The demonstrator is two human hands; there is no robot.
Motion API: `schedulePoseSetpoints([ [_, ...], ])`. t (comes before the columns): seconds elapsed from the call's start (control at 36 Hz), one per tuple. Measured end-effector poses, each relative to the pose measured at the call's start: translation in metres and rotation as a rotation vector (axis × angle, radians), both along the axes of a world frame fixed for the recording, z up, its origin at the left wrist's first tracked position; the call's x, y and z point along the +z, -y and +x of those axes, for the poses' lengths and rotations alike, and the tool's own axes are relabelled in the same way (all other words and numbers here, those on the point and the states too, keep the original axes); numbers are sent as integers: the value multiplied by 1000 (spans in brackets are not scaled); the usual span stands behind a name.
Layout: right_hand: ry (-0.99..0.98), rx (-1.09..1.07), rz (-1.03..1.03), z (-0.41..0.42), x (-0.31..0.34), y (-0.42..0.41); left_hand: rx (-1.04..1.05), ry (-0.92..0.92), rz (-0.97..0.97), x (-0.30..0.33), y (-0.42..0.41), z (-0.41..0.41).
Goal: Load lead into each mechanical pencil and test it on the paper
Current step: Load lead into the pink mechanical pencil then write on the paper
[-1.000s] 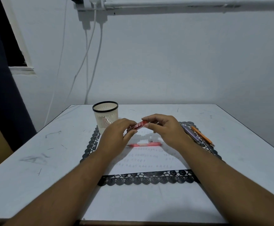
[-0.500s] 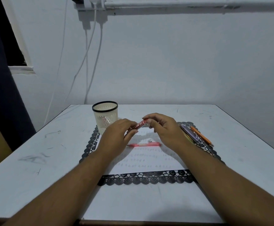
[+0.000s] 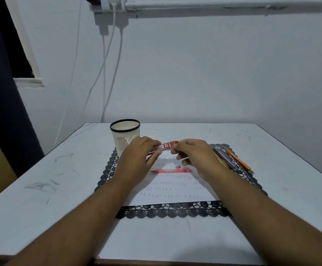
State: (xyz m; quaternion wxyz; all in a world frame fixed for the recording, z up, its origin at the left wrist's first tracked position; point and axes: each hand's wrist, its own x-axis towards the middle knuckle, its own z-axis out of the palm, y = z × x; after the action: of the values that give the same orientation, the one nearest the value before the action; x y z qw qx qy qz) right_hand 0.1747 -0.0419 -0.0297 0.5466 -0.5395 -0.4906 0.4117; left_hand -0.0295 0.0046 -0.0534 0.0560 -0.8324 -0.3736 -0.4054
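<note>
Lead tube [image 3: 163,147] pinched between my left hand [image 3: 137,162] and right hand [image 3: 192,154], above the paper [image 3: 168,191]. Pink pencil [image 3: 170,171] lies on the paper below. Open the cap slowly, tube level, so leads don't spill.

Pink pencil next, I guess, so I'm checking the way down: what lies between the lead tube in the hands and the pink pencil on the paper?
Nothing: in the head view only bare paper shows between the lead tube and the pink pencil.
</note>
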Motion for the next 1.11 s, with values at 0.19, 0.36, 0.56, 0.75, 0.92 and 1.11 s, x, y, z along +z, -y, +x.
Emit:
schedulePoseSetpoints([
  [0.19, -353, 231, -314, 2, 0, -5, -302, 634, -320, 12, 16, 8],
  [0.36, -652, 294, -361, -12, 2, -4, -428, 735, -399, 16, 19, 12],
  [0.56, -709, 312, -399, -15, -4, -8, -387, 670, -371, 18, 16, 10],
  [0.75, -752, 334, -420, -14, -10, -10, -356, 513, -284, 18, 14, 6],
  [0.92, -732, 315, -420, -14, -9, -9, -357, 543, -305, 14, 9, 5],
  [1.11, -768, 295, -431, -10, -5, -10, -356, 562, -304, 12, 10, 6],
])
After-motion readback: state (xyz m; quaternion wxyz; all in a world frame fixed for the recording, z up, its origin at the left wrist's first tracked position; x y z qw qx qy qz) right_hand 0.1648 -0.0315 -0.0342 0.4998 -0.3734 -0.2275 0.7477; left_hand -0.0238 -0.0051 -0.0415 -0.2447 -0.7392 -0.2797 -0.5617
